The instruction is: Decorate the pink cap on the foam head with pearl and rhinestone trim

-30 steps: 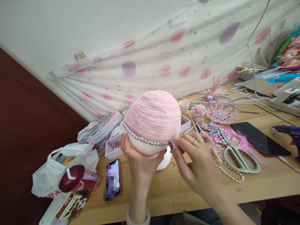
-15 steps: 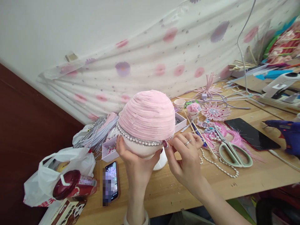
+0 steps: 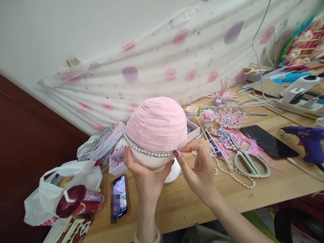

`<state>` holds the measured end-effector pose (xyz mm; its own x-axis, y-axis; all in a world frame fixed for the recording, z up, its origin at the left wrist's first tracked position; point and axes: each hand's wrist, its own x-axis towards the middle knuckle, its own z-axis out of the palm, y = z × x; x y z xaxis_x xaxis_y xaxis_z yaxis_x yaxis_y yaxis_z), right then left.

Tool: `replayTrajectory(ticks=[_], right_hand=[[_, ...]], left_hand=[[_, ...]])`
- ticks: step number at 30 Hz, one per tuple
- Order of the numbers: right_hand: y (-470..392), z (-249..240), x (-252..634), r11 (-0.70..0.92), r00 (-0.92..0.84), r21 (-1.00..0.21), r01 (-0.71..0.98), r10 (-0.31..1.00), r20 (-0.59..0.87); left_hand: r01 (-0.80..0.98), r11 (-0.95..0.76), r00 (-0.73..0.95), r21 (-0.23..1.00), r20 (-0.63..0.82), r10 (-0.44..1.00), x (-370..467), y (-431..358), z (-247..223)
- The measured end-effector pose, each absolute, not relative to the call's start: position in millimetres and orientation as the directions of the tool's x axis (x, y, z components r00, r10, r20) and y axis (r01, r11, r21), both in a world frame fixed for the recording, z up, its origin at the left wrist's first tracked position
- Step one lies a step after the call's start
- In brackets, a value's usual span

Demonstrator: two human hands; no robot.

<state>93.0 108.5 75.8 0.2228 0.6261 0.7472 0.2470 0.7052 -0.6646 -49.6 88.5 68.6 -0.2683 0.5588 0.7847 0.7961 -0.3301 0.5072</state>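
Note:
A large ball (image 3: 157,125), its upper half wrapped in rows of pink fuzzy strips and its lower part smooth and white, is held up over the table. Around its middle run a silver glittery band and a string of white beads (image 3: 144,151). My left hand (image 3: 148,182) grips the ball from below, thumb and fingers spread around its white underside. At the ball's right edge, my right hand (image 3: 199,168) pinches the bead string between thumb and forefinger, against the rim of the pink part. The fingertips partly hide the beads there.
Scissors (image 3: 251,163), a loose bead strand (image 3: 243,182), a black tablet (image 3: 269,141) and a blue glue gun (image 3: 307,138) lie to the right. A phone (image 3: 123,195), a red cup (image 3: 76,200) and a plastic bag (image 3: 45,195) are at left. A white stand (image 3: 173,172) is behind the ball.
My right hand's other fingers have curled in and the hand has turned a little, while the thumb and forefinger stay at the ball's edge. The view has shifted slightly.

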Motion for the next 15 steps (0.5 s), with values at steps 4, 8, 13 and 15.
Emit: replayTrajectory(ticks=[4,8,13,15], right_hand=[[111,72,92,0.691,0.227,-0.710,0.133,0.676,0.701],[118,74,100,0.681,0.190,-0.727,0.087,0.705,0.684],[129,82,114,0.675,0.151,-0.711,0.198,0.695,0.703],[133,85,120,0.682,0.131,-0.682,0.262,0.675,0.726]], left_hand=[[0.791,-0.321,-0.272,0.521,0.770,0.577,-50,88,68],[0.782,-0.326,-0.278,0.530,0.767,0.579,-51,87,68],[0.797,-0.324,-0.259,0.510,0.773,0.579,-52,86,70],[0.809,-0.321,-0.249,0.492,0.782,0.572,-53,86,70]])
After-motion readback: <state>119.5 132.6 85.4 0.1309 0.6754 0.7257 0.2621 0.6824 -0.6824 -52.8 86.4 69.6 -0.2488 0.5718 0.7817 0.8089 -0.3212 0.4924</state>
